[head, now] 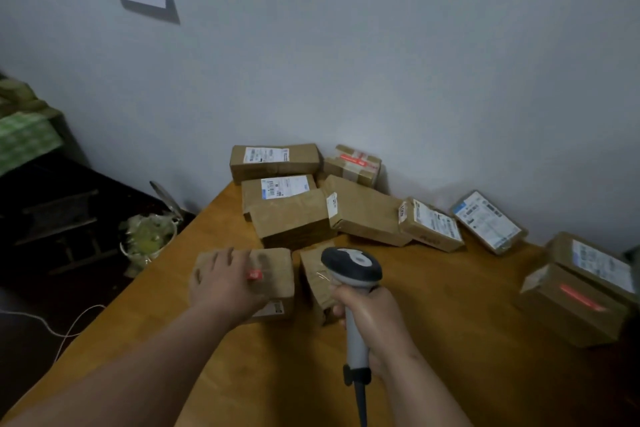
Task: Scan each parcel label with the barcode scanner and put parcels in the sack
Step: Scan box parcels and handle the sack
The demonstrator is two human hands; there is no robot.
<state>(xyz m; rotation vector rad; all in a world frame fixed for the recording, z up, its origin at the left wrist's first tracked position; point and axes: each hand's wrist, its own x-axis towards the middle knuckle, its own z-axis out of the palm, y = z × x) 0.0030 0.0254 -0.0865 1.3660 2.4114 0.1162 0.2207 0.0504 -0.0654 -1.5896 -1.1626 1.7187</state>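
While the table is still piled with boxes out past both hands, the left hand rests flat on a parcel just left of the scanner, which the right hand grips, so left's nearer; no sack visible.

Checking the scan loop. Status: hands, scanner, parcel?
Right hand grips the barcode scanner, aimed forward. Left hand rests on the near parcel, grip unclear. Small parcel crowds the scanner head. No sack in view.
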